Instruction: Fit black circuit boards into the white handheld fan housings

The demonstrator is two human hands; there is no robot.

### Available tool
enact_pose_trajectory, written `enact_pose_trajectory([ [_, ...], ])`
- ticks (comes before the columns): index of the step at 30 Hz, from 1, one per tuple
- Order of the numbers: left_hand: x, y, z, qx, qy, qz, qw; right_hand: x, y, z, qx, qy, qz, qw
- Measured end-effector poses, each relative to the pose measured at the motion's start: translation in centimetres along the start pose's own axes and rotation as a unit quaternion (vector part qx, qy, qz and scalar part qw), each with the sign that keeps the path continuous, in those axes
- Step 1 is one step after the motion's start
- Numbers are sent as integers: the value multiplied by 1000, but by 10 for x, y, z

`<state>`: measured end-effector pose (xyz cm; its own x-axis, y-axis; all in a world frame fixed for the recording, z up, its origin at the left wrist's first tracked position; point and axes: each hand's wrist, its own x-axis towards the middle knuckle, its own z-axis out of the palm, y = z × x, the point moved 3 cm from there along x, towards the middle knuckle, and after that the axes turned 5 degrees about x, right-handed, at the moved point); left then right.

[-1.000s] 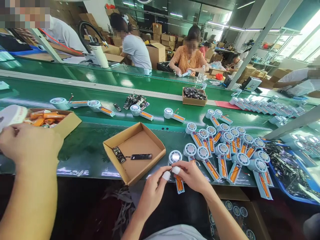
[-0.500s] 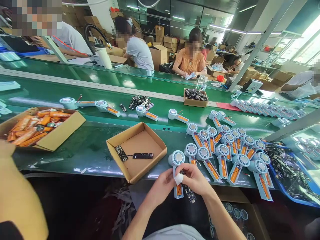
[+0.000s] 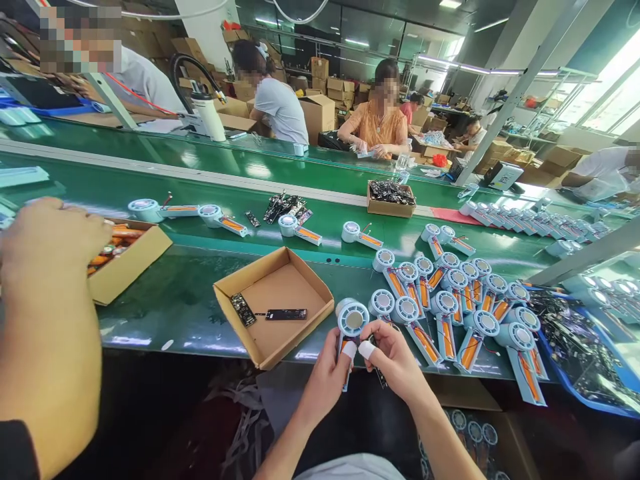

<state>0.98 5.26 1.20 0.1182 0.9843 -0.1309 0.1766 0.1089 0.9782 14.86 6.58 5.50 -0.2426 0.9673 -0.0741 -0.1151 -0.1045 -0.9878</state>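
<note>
Blue fan unit (image 3: 353, 319) at counter's (image 3: 190, 293) near edge, L hand (image 3: 326, 377) clamped on its handle. Just R of it, R hand (image 3: 393, 360) pinches a circuit bd (image 3: 381, 379). Open box (image 3: 287, 283) w/ 2 dark bds to L; other fan units (image 3: 445, 302) grouped R, near blue tray (image 3: 564, 381).

The single head view looks from the wearer's eye level forward and steeply down over a green workbench (image 3: 195, 267), close enough that the wearer's left hand (image 3: 325, 377) and right hand (image 3: 395, 363) sit large just right of centre in the lower half, with the pale clothing (image 3: 350, 468) over the lap cut by the bottom edge. A co-worker's forearm (image 3: 50, 320) comes in nearer still, filling the left side, while the seated people across the line show small and far along the top. The frame is tilted, so the pale rail (image 3: 200, 175) slopes down from the left edge towards the right.
</note>
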Motion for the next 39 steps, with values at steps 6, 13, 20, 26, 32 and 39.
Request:
enact_pose_trajectory([
  [6,-2,3,-9,15,73,-4,997,-6,-1,-4,-240,84,-50,966],
  [13,-6,13,-15,-28,84,-4,996,-13,-35,9,-599,-132,-22,789],
  [20,-7,15,-10,-152,38,-61,986,-11,-25,14,-392,-247,-26,886],
  [26,-10,7,-1,-307,4,-67,949,-4,5,13,-149,-161,61,974],
  [32,-12,10,-2,-226,5,-41,973,-6,20,13,-57,-73,42,995],
  [39,-12,9,1,-81,67,-60,993,-14,25,13,-6,-6,41,999],
])
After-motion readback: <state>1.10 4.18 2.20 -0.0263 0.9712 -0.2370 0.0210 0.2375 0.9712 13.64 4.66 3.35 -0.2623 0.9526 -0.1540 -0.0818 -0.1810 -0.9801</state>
